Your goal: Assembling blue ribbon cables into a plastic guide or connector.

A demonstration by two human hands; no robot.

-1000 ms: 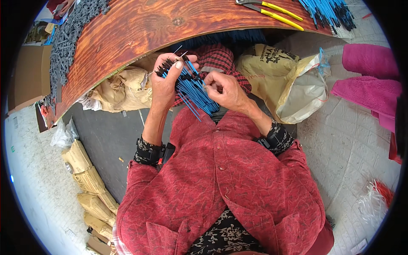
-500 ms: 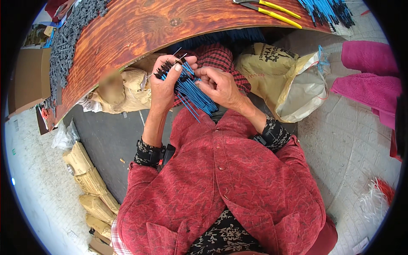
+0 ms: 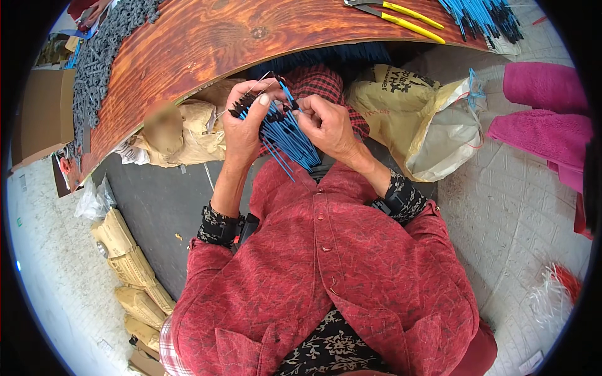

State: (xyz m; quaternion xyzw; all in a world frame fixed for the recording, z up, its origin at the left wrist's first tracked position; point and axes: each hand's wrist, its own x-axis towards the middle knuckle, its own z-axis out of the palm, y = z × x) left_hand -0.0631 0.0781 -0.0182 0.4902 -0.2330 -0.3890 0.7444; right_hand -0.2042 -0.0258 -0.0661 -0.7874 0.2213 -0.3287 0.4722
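Clock read from the middle of my view, 12 being straight ahead.

- Worktop (image 3: 207, 47), one, reddish wood grain: 10 to 1 o'clock.
- Sack (image 3: 389, 106), one, pale yellow, its mouth open: 2 o'clock, below the worktop.
- Heap of small grey parts (image 3: 116, 50), one: 10 o'clock, on the worktop.
- Spare blue rods (image 3: 476, 15), a black-ended bunch: between 1 and 2 o'clock, at the worktop's edge.
- My left hand (image 3: 243, 128), near 11 o'clock: fingers curled around the black ends of the bundle, thumb across the top.
- My right hand (image 3: 329, 128), near 12 o'clock: thumb and fingers brought narrow beside the bundle; whether they grip a rod, I cannot tell.
- Bundle of blue rods (image 3: 291, 144), one: 12 o'clock, between my hands, the lower ends fanned towards my lap. Risk: if my left thumb slackens, loose rods could slide out.
- Pliers (image 3: 411, 22), yellow-handled: 1 o'clock, on the worktop.
- Single blue rod (image 3: 287, 93), angled apart from the rest. Risk: a careless tug could drag its neighbours along.
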